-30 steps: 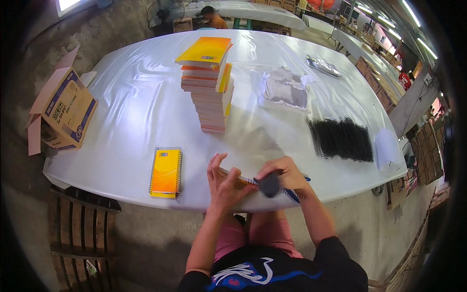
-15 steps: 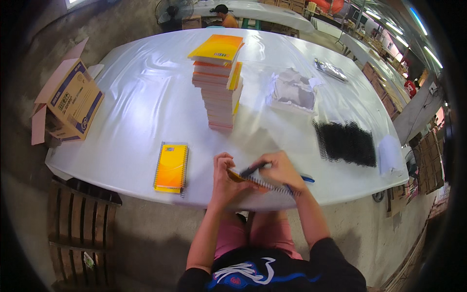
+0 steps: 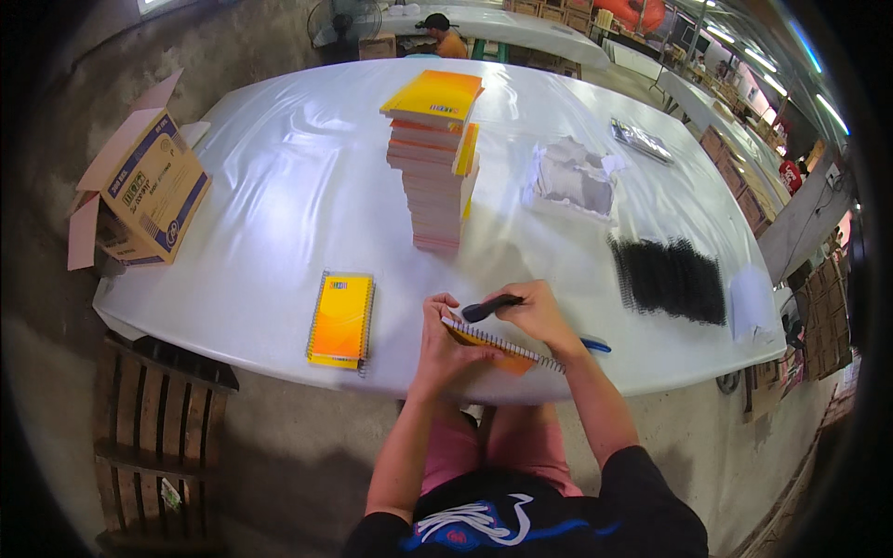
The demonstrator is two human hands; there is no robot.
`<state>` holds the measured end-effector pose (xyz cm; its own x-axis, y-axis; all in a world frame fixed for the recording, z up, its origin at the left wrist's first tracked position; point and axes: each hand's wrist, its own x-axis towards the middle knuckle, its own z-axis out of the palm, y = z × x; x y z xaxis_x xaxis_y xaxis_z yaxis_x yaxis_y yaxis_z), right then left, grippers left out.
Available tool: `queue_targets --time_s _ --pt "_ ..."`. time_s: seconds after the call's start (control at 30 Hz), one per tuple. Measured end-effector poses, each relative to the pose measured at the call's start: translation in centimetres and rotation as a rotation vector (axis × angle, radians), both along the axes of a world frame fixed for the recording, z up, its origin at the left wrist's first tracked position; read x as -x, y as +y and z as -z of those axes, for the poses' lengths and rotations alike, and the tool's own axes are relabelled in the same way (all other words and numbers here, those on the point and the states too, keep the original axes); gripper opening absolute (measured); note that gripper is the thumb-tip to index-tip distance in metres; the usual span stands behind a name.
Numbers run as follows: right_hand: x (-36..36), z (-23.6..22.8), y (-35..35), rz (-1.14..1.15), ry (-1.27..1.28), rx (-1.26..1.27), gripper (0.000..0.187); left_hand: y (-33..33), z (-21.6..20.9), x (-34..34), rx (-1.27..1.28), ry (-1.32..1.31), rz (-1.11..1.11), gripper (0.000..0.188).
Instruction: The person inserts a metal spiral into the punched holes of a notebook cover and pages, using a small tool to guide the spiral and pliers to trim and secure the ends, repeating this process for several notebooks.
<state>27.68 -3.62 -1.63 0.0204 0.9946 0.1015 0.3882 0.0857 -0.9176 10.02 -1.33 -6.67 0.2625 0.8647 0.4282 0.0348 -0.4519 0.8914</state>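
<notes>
At the table's near edge, my left hand (image 3: 444, 349) grips a spiral-bound notebook (image 3: 514, 359), fingers and thumb on either side. The notebook has an orange cover, and its coil edge faces up, slanting down to the right. My right hand (image 3: 538, 314) is closed around a black tool (image 3: 491, 308) with a rounded end; its exact kind cannot be made out. The tool is just above the upper end of the coil, apart from it. Beside my right wrist lies a slim blue object (image 3: 595, 345). To the left, yellow-orange spiral notebooks (image 3: 341, 318) lie in a small pile.
A tall stack of yellow-orange books (image 3: 433, 98) rises mid-table. Black coils (image 3: 668, 281) lie right, near a white roll (image 3: 752, 305). Behind them are crumpled white paper (image 3: 569, 179) and a plastic-wrapped pack (image 3: 642, 141). An open carton (image 3: 153, 191) stands left; a person (image 3: 446, 39) sits beyond.
My right hand has lifted the black tool up off the coil edge. The notebook's coil edge shows more fully. The whole view has shifted slightly.
</notes>
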Motion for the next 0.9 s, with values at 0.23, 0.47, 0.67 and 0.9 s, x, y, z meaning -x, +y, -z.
queue_targets --time_s 0.23,0.47,0.67,0.9 --pt "0.9 -0.1 0.8 -0.063 -0.09 0.0 0.026 0.0 0.4 0.3 0.071 0.001 0.045 0.092" --pt "-8.6 1.0 -2.1 0.439 -0.619 -0.16 0.047 -0.5 -0.1 1.0 0.341 -0.173 0.174 0.03" --pt "-4.9 1.5 -11.3 0.502 -0.819 -0.059 0.066 -2.1 -1.5 2.0 0.296 -0.352 -0.159 0.014" --pt "-2.0 3.0 -13.0 0.477 -0.656 -0.174 0.047 -2.7 -4.9 0.7 -0.231 -0.089 -0.256 0.028"
